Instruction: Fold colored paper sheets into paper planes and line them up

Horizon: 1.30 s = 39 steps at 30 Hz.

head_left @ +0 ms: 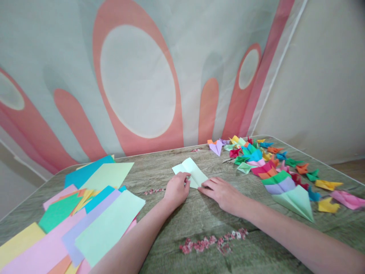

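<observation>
A pale green sheet of paper point(194, 170) lies in the middle of the table, creased, with one part raised along a fold. My left hand point(176, 189) is closed at its near left edge, thumb and fingers pinching the paper. At the near right corner, my right hand point(221, 193) grips the same sheet between its fingertips and thumb. Part of the near edge is hidden behind the fingers of both hands.
Loose colored paper sheets point(110, 224) are heaped on the left beside my forearm. Folded paper planes point(295, 199) and several small folded paper figures point(296, 161) cover the right side. The wood-patterned table point(171, 243) meets a printed cloth backdrop point(188, 114) at its far edge.
</observation>
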Each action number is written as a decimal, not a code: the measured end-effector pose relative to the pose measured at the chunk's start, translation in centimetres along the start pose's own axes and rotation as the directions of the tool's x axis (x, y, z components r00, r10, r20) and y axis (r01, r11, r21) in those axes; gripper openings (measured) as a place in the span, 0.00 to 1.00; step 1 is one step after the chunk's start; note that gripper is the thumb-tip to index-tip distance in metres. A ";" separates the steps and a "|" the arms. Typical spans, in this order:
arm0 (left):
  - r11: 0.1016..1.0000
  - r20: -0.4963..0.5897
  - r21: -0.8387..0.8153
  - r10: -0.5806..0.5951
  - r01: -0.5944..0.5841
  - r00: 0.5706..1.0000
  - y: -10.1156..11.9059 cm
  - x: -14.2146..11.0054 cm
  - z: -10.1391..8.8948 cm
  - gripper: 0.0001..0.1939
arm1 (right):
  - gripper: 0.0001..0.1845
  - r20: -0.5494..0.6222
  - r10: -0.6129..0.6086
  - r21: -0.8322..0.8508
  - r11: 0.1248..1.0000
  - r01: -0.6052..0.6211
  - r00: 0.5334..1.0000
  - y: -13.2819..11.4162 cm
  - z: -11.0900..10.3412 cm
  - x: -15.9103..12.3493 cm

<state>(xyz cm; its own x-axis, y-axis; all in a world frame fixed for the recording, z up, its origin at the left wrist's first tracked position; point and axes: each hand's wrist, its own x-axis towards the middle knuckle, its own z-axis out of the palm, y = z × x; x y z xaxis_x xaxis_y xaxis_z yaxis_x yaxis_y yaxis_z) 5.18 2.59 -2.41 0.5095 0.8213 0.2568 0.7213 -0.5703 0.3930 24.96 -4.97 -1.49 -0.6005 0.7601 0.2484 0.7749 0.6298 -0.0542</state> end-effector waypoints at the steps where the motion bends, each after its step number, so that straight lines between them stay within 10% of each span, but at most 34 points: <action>1: 1.000 0.002 0.001 0.000 0.000 1.000 0.0 0.0 0.0 0.14 | 0.18 0.003 -0.002 -0.005 1.000 0.002 1.000 0.0 0.0 0.0; 27: 0.992 -0.022 0.072 0.105 -0.103 0.994 0.6 -0.3 -1.1 0.10 | 0.19 0.081 0.016 -0.048 0.999 -0.012 0.997 -0.4 -0.5 0.3; 39: 0.863 0.243 0.409 0.208 -0.295 0.947 5.3 -3.3 -3.3 0.13 | 0.15 0.072 0.030 -0.069 0.997 -0.025 0.997 -0.7 -0.7 0.6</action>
<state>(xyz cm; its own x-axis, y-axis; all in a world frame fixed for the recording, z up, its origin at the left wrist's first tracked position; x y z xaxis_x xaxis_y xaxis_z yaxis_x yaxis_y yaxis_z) 5.76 -3.11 1.70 0.7470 0.6556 0.1106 0.6646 -0.7408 -0.0979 24.14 -5.06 -0.57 -0.5894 0.7884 0.1762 0.8016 0.5978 0.0069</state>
